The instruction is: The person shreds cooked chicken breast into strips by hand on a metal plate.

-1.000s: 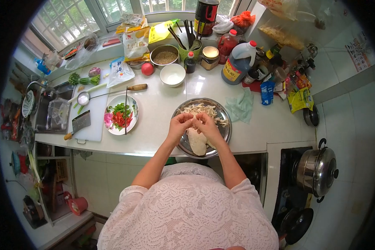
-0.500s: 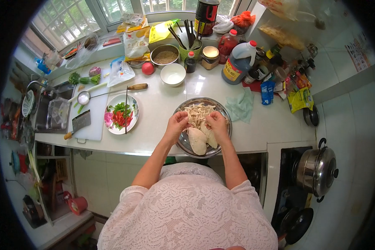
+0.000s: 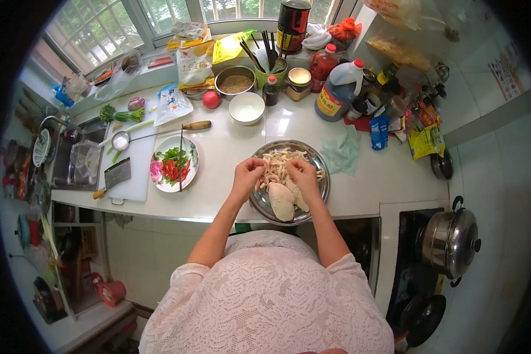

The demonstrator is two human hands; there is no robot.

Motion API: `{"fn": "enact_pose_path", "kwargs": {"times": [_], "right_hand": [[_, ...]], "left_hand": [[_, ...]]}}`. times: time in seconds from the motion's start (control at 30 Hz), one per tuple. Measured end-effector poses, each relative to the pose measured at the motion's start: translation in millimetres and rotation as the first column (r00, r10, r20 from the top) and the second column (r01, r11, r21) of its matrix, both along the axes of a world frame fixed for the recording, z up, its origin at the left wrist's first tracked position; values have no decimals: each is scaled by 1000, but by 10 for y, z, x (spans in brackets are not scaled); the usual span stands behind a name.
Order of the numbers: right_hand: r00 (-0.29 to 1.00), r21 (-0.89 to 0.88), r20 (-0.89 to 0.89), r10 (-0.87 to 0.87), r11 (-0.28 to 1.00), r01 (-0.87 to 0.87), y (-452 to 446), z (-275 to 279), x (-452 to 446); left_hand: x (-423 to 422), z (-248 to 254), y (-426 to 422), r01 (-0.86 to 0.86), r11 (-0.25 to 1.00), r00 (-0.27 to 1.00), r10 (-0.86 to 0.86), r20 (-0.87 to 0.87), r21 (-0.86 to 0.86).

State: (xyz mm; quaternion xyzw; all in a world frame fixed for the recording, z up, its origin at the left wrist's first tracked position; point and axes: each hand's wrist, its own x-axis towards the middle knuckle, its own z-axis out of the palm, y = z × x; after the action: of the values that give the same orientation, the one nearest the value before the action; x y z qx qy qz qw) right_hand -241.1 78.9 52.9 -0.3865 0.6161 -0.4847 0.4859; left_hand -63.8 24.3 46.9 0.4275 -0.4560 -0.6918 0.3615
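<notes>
A round steel plate [image 3: 256, 207] holds a heap of pale shredded chicken [image 3: 279, 159] toward the back. Whole pieces of chicken breast [image 3: 281, 200] lie at its front. My left hand [image 3: 249, 176] is above the plate's left side, thumb and fingers pinched at the edge of the shreds. On the other side, my right hand [image 3: 303, 176] is also pinched closed, just over the chicken breast. Both hands appear to grip shreds of chicken, though the fingers hide most of what they hold.
Left of the steel plate are a flowered plate [image 3: 159, 184] with chopped peppers and chopsticks across it, a ladle [image 3: 159, 133], and a cleaver [image 3: 117, 171] on a white cutting board [image 3: 137, 190]. A white bowl [image 3: 246, 112] stands behind; a green cloth [image 3: 340, 154] lies right. A steel pot [image 3: 439, 239] is far right.
My right hand has shifted left, closer to my left hand. My left hand stays nearly in place, and the whole view has moved very slightly.
</notes>
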Motion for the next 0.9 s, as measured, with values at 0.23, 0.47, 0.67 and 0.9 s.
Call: {"fn": "enact_pose_path", "kwargs": {"times": [0.23,0.47,0.67,0.9], "right_hand": [[999,-55,30,-33,998,35,-40,1,-24],[944,-229,-330,17,968,-98,-51,115,61],[919,-244,-380,-101,970,5,-125,-30,-8],[990,107,65,-122,988,115,-81,-115,-215]], "left_hand": [[-196,-14,62,24,995,1000,-23,14,-97],[-241,-123,-30,179,976,979,-164,123,-120],[-246,-148,-45,139,978,981,-114,-156,155],[-90,-452,-112,199,946,945,-117,305,-254]]}}
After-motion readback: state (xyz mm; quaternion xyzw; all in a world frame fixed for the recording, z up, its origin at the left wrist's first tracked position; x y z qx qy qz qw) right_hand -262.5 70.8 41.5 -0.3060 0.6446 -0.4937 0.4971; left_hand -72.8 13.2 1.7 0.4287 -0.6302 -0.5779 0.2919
